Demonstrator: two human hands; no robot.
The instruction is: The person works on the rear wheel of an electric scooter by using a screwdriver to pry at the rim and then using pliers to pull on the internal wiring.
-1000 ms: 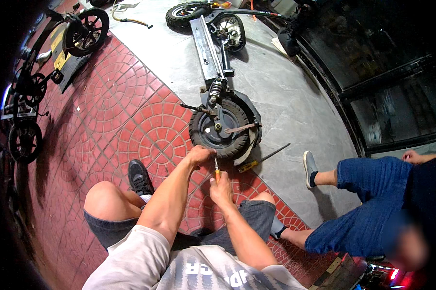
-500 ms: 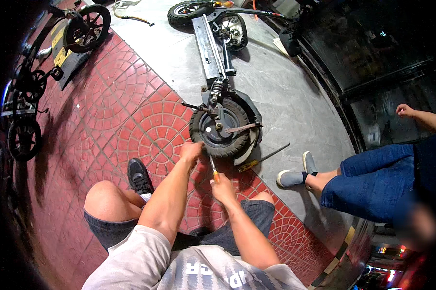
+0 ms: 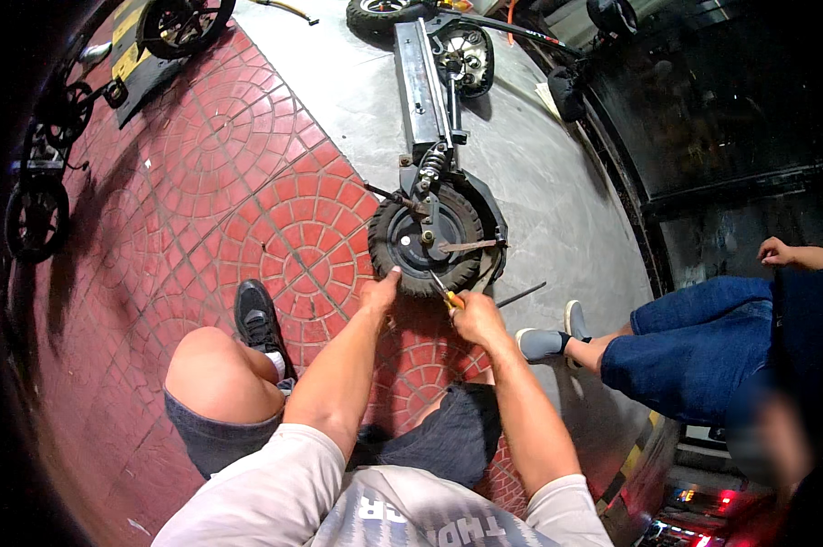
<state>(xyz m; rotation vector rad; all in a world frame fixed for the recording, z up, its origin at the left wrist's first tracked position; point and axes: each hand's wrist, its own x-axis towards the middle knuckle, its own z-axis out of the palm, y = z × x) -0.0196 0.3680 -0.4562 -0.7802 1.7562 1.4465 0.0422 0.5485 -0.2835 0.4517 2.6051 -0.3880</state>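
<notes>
An electric scooter lies on its side ahead of me, its knobbly black tyre and dark wheel hub nearest. At the tyre's lower-left edge my left hand is closed on the rubber, thumb on the sidewall and the other fingers partly hidden. A screwdriver with a yellow-orange handle is gripped in my right hand. Its metal shaft points up and left, with the tip where tyre and rim meet. Across the hub's right side sits a flat rusty metal strip.
A dark rod lies on the grey floor right of my right hand. To the right, a person in blue jeans sits with grey shoes near the wheel. Wheeled vehicles stand at far left. A spring shock absorber adjoins the wheel.
My right hand has brought the screwdriver up and right, from below the tyre to the rim's edge. The left hand has shifted slightly, its thumb now on the sidewall. The whole view has shifted.
</notes>
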